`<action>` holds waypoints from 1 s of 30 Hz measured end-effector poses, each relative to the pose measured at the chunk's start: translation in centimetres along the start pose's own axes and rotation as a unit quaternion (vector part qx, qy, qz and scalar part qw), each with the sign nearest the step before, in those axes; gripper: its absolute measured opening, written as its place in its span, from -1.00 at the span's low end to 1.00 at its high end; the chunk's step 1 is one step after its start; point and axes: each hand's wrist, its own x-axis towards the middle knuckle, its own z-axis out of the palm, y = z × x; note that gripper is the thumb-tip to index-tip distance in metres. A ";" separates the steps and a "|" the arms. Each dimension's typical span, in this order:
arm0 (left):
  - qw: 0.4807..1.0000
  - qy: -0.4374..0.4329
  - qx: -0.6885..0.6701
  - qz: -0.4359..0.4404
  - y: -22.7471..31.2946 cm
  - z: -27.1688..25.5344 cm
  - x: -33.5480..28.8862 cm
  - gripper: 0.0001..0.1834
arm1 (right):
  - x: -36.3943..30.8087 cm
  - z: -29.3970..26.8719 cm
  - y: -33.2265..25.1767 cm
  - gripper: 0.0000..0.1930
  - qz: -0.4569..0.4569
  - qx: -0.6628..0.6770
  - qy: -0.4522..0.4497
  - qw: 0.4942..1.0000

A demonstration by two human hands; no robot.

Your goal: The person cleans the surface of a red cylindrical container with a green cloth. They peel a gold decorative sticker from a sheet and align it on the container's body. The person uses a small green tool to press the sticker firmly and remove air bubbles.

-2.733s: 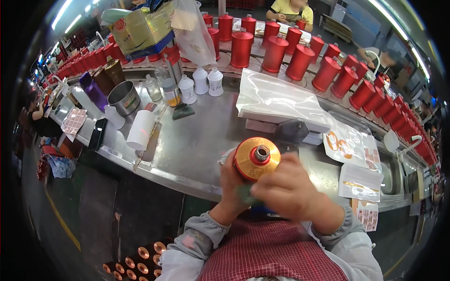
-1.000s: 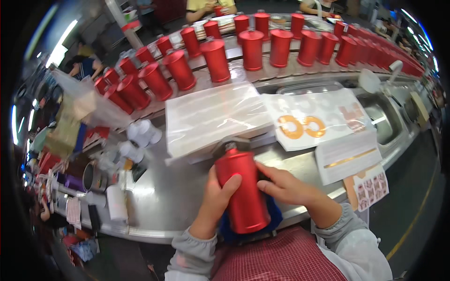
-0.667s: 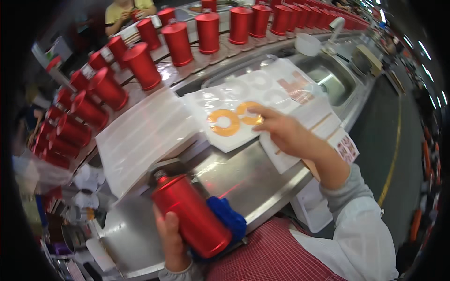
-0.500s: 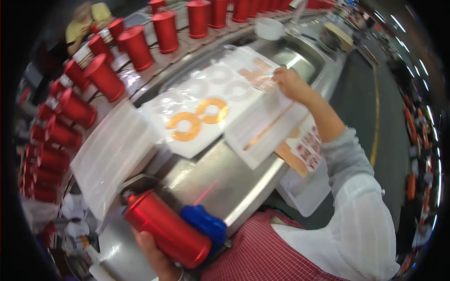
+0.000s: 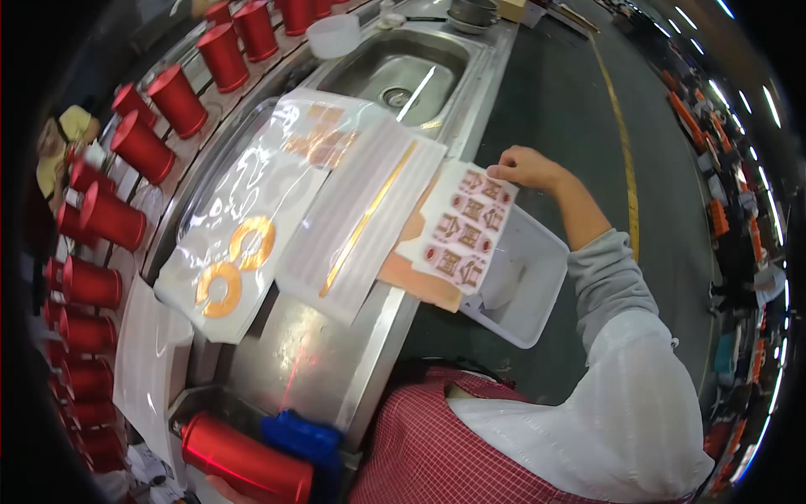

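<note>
Low on the left, my left hand (image 5: 225, 489) holds a shiny red metal canister (image 5: 243, 458) lying on its side; only a few fingers show beneath it. Beside the canister is a bunched blue cloth (image 5: 304, 438). My right hand (image 5: 531, 168) reaches over the counter's right edge, its fingers closed on the upper corner of a white decal sheet (image 5: 463, 227) with dark red printed marks. That sheet rests on orange-brown backing pieces (image 5: 420, 281). To its left lie a white sheet with one gold strip (image 5: 367, 220) and a clear-topped sheet with gold ring decals (image 5: 220, 290).
A white plastic bin (image 5: 537, 286) stands below the counter's right edge. The steel sink (image 5: 403, 71) is at the far end, with a white tub (image 5: 333, 35) beside it. Rows of red canisters (image 5: 114, 217) line the left side. A person (image 5: 63, 143) sits beyond them.
My right hand has moved from the sheet with orange patches near the sink to the decal sheet's corner. The view has turned, and the red canister sits lower in it, still in my left hand.
</note>
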 end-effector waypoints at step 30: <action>0.998 -0.064 0.007 -0.009 0.5 0.8 -0.1 -0.30 | -4.3 3.6 -1.7 -0.88 -0.132 -0.109 0.453 0.875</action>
